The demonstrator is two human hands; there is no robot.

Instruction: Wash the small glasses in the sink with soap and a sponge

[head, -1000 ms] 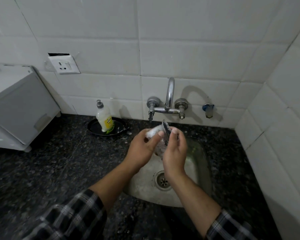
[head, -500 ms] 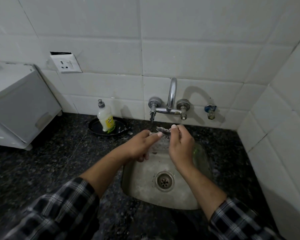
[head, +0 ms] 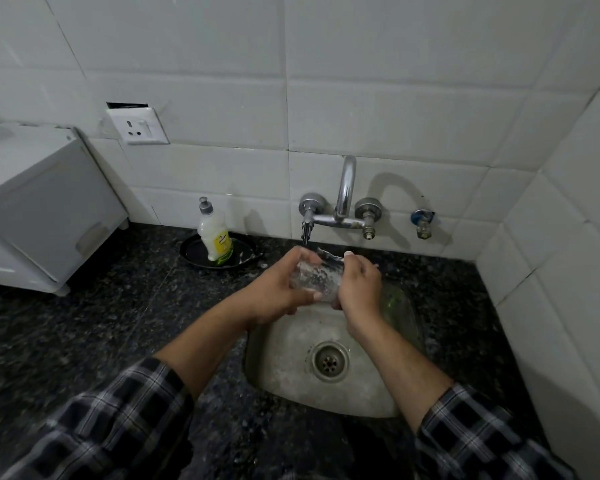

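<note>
A small clear glass (head: pixel 317 278), wet and soapy, lies on its side between my two hands above the back of the steel sink (head: pixel 291 344). My left hand (head: pixel 279 287) wraps around its left end. My right hand (head: pixel 359 282) grips the right end and pinches a dark scrubbing sponge (head: pixel 329 258) at the glass's upper edge. The wall tap's spout (head: pixel 305 233) ends just above my left fingers. A soap bottle (head: pixel 215 237) stands upright on a black dish (head: pixel 219 256) to the left of the sink.
Black speckled counter (head: pixel 101 323) surrounds the sink. A white box-like appliance (head: pixel 39 209) sits at the far left. White tiled walls rise behind and at the right. A socket (head: pixel 137 125) is on the wall. The drain (head: pixel 329 362) is uncovered; something green (head: pixel 394 299) lies at the sink's right side.
Both hands have moved back toward the tap with the glass. The glass has turned from upright to lying sideways, and the sponge has shifted from inside it to its upper edge.
</note>
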